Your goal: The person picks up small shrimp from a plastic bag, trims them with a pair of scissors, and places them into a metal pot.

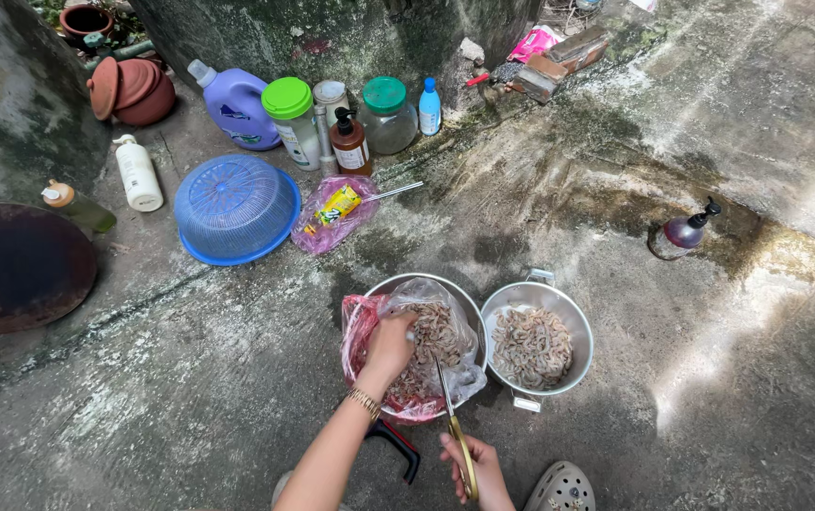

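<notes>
Left hand (pixel 390 346) hides shrimp; right hand (pixel 479 469) half-cropped, gripping scissors (pixel 455 431).

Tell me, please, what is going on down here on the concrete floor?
A person crouches over two metal bowls of small shrimp. The left hand reaches into the plastic bag of shrimp lining the left bowl, while the right hand holds yellow-handled scissors with the blades pointing into that bag. The right bowl holds loose shrimp. An upturned blue basket and several bottles stand by the wall.
</notes>
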